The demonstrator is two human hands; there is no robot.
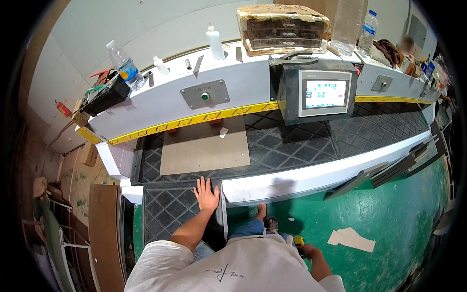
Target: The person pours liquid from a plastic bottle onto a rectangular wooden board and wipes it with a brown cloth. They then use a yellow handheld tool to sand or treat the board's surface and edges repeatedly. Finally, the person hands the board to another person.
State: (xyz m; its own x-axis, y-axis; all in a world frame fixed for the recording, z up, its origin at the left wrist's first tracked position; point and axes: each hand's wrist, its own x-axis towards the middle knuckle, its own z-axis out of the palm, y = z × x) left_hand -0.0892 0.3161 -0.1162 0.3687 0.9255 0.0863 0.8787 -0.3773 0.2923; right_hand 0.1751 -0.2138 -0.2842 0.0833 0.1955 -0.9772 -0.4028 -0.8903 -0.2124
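The board [204,151] lies ahead of the left hand [207,195], the nearer one, and slightly leftward, its longer visible side running left to right. Green floor [389,207] spreads rightward; black matting [304,146] carries the board. The left hand rests open, fingers spread, just short of the board; the right hand [310,251] curls around a yellow tool [298,241].

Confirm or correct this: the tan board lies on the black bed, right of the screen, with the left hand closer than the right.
Wrong side: the head view shows the tan board left of the screen. It does lie on the black bed, with the left hand closer than the right hand.
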